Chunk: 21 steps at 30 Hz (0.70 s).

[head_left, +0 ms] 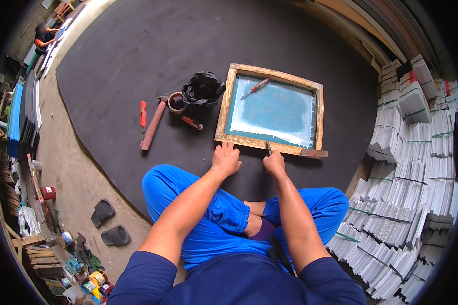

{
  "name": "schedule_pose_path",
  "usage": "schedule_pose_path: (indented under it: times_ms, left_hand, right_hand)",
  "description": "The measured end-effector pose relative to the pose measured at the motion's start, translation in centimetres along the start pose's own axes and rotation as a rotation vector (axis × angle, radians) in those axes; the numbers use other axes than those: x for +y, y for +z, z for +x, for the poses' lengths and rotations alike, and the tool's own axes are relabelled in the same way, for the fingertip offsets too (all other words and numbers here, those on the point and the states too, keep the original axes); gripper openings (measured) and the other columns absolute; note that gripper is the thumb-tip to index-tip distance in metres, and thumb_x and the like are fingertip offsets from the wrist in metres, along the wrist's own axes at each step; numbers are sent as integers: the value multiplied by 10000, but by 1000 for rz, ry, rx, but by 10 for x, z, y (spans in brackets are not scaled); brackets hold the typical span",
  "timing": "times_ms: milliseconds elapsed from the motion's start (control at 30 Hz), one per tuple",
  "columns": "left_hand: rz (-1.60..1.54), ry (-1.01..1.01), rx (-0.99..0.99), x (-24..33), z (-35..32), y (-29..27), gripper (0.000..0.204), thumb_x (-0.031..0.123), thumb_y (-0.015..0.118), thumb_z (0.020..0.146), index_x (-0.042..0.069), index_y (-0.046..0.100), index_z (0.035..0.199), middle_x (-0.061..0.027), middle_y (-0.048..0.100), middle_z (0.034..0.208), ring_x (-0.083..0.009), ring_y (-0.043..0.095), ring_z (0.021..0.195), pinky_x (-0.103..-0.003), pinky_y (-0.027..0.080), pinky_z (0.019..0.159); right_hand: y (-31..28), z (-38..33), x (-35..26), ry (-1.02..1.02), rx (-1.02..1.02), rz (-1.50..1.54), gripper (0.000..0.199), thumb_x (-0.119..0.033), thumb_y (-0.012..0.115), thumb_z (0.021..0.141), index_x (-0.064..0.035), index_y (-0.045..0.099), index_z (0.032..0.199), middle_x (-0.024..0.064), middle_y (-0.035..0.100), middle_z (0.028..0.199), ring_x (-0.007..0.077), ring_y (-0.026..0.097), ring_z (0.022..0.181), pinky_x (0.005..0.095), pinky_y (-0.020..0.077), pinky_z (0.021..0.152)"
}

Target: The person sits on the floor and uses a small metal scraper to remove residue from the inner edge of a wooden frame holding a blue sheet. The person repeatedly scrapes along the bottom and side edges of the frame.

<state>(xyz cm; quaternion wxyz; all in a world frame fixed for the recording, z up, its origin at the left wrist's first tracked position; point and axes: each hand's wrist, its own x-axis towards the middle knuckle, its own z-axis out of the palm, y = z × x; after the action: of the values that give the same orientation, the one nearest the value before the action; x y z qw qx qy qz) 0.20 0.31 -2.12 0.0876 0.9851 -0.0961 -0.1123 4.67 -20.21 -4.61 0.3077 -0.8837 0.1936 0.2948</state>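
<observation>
My left hand (225,158) lies flat, fingers spread, against the frame (228,104), while my right hand (274,162) pinches a small tool (268,148) at its edge.

Soft, even daylight fills the scene — nothing is dim. Shadows are faint and small, just under the wooden frame (269,109) and the sandals (109,223). The pale mesh in the frame shines a bit. The middle looks sharp. Toward the rim, straight lines bend — the corners go black, and far-off things look tiny and fuzzy.
</observation>
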Motion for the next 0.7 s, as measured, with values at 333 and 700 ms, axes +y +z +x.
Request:
schedule_pose_path:
  times_ms: [333,700]
  left_hand:
    - [-76,-19,49,-4,-1,5,359,373,776,795,82,710,995,-124,613,1085,-301,560,1119,-435,475,875]
    - [-141,204,161,-8,-3,7,126,220,728,817,120,767,884,-55,725,853,-259,678,906,-401,515,822]
  right_hand:
    - [12,1,30,-125,-296,824,78,-32,586,826,-18,597,902,84,576,632,189,582,478,346,482,420]
    - [45,-55,18,-280,-541,482,162,-45,602,837,-5,629,991,63,634,681,159,622,524,303,484,427]
